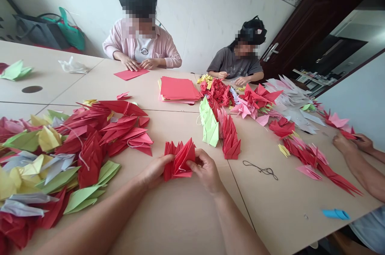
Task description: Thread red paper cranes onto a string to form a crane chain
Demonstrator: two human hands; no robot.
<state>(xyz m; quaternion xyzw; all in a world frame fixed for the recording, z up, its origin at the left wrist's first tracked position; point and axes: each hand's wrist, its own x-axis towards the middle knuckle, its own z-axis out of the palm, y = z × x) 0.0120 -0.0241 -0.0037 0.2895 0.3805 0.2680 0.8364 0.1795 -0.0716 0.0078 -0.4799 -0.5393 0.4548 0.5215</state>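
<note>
Between my two hands, just above the table's middle, is a bundle of folded red paper pieces (pixel 179 160), with a bit of white string showing at its front. My left hand (pixel 159 170) grips its left side, the thumb on top. My right hand (pixel 207 168) holds the right side, its thumb pressed on the front folds and its fingers curled behind. Left of my hands lies a large heap of folded paper pieces (pixel 90 150) in red, green, yellow and pale lilac, some strung on white thread. Beyond my right hand lie a green folded string (pixel 209 122) and a red one (pixel 231 136).
A stack of red paper sheets (pixel 179 88) lies ahead. Across the table, one person presses a red sheet (pixel 131 73); another sits behind a colourful paper pile (pixel 221 92). At right, a co-worker's hands (pixel 349 142) hold red paper. A black cord (pixel 261 169) and blue roll (pixel 336 214) lie right.
</note>
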